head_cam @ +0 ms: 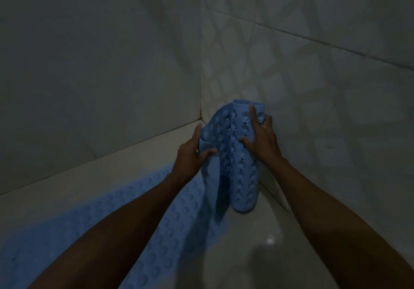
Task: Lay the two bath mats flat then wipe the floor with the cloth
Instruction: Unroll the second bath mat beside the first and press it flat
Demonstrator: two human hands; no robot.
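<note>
A blue rubber bath mat with suction cups and holes (243,172) stands rolled and partly unfurled on end in the tiled corner. My right hand (261,135) grips the roll near its top, fingers spread over it. My left hand (192,154) pinches the loose edge of the same mat and holds it out to the left. A second blue bath mat (125,219) lies flat on the pale floor at the lower left, under my left forearm. No cloth is in view.
Two tiled walls meet in a corner (201,100) just behind the rolled mat. Pale glossy floor (264,244) shows at the lower right, between the flat mat and the right wall. The room is dim.
</note>
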